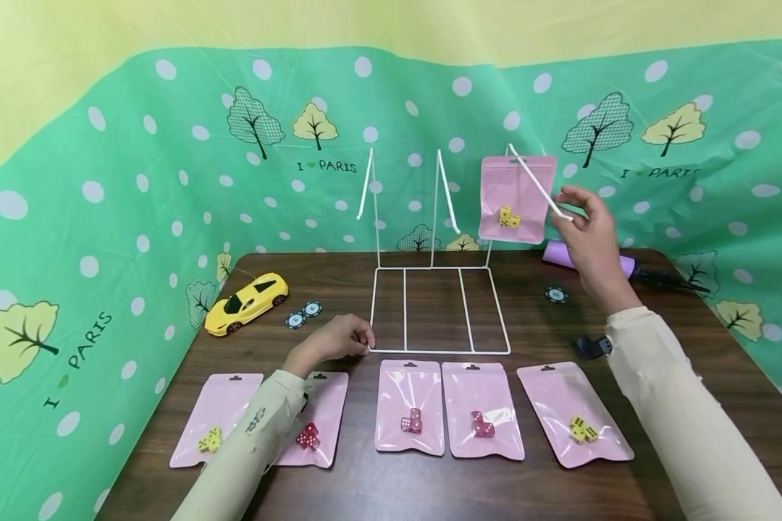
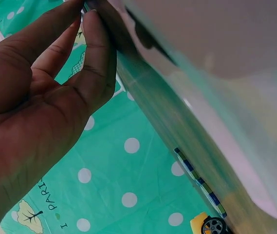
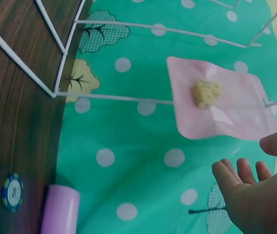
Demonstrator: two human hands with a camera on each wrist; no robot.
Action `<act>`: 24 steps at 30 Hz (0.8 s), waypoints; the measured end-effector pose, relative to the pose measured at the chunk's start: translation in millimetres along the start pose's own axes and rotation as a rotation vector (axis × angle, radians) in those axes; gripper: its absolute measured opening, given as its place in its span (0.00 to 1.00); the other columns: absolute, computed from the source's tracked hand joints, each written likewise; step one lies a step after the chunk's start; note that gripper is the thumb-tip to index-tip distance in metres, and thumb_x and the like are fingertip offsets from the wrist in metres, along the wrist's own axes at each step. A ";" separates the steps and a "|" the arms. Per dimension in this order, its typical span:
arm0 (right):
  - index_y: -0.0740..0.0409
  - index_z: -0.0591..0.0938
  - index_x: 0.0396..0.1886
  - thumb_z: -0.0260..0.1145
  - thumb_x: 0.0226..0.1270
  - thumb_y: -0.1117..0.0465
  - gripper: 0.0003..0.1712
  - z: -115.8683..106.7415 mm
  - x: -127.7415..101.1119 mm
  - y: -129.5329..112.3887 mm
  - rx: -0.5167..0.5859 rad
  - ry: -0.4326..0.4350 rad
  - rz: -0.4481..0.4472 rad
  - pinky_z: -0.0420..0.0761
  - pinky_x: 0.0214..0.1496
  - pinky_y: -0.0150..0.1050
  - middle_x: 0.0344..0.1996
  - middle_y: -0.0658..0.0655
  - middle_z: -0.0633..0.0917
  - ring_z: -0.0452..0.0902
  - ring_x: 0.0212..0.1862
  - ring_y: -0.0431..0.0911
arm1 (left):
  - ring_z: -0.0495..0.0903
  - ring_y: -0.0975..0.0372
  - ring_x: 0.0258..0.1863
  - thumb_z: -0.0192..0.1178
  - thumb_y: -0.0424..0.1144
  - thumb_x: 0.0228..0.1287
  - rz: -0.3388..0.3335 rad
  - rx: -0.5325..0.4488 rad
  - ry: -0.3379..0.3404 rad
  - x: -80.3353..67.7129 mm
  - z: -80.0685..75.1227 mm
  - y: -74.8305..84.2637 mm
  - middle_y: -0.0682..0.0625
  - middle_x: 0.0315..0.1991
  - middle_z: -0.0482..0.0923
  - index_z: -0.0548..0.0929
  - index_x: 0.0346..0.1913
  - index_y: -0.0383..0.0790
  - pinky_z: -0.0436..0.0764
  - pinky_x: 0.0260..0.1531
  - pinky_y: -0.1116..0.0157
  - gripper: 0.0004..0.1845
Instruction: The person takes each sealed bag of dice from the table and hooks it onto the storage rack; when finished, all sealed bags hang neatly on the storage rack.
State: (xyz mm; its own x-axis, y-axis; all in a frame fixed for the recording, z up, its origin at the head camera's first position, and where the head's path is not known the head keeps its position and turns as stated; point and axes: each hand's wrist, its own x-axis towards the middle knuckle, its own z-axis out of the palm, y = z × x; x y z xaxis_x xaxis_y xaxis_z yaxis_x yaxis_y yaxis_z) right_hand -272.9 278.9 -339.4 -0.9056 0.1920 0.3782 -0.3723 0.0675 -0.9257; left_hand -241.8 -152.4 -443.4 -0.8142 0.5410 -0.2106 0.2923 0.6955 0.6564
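A white wire rack (image 1: 457,352) with three upright prongs stands on the table. My left hand (image 1: 339,338) pinches the front left corner of its base. From the right prong hangs a pink pouch (image 1: 528,188) with yellow dice in it. Just right of that pouch is my right hand (image 1: 591,235), its fingers spread apart and holding nothing. In the right wrist view the hanging pouch (image 3: 226,122) is apart from the fingers. Along the front lie pink pouches with red dice, one (image 1: 409,387) near the rack's front edge, and pouches with yellow dice, one (image 1: 550,391) at the right.
A yellow toy car (image 1: 247,304) and two poker chips (image 1: 303,315) sit at the left. On the right are another poker chip (image 1: 557,294), a purple cylinder-shaped thing (image 1: 560,253) and a small black object (image 1: 589,347). A green patterned cloth (image 1: 287,210) hangs behind the table.
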 end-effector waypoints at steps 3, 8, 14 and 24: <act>0.57 0.76 0.72 0.63 0.80 0.70 0.24 -7.2 -4.1 -4.1 -0.005 0.028 -0.032 0.79 0.55 0.23 0.60 0.52 0.79 0.80 0.62 0.42 | 0.77 0.62 0.32 0.70 0.24 0.69 0.002 0.001 0.004 0.1 0.7 -1.1 0.51 0.31 0.81 0.89 0.37 0.39 0.78 0.34 0.66 0.07; 0.57 0.78 0.70 0.65 0.80 0.69 0.22 -30.6 -15.3 -12.0 0.024 0.095 -0.064 0.79 0.56 0.23 0.59 0.52 0.80 0.81 0.62 0.43 | 0.77 0.63 0.32 0.70 0.24 0.68 0.004 0.011 0.008 0.4 0.6 -0.3 0.51 0.31 0.81 0.89 0.37 0.39 0.78 0.34 0.67 0.07; 0.58 0.79 0.69 0.65 0.79 0.70 0.22 -67.6 -35.6 -13.1 0.062 0.159 -0.056 0.81 0.53 0.23 0.57 0.53 0.80 0.83 0.58 0.40 | 0.77 0.62 0.32 0.69 0.24 0.69 0.004 0.002 -0.001 1.0 -0.7 3.8 0.51 0.31 0.81 0.88 0.38 0.38 0.78 0.34 0.66 0.07; 0.52 0.77 0.69 0.63 0.81 0.68 0.21 -119.5 -87.9 4.4 0.031 0.188 0.078 0.82 0.49 0.22 0.54 0.50 0.80 0.84 0.53 0.33 | 0.77 0.62 0.32 0.70 0.24 0.69 -0.001 0.010 0.001 -0.8 2.1 0.2 0.51 0.31 0.81 0.88 0.38 0.39 0.78 0.35 0.66 0.07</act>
State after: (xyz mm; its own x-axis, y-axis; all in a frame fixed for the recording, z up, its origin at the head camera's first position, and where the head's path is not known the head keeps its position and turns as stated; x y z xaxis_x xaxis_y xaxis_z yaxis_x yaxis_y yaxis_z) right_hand -170.6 379.3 -378.0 -0.8791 0.3754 0.2936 -0.3109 0.0151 -0.9503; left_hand -240.1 -151.8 -444.6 -0.8147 0.5403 -0.2105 0.2969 0.7005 0.6489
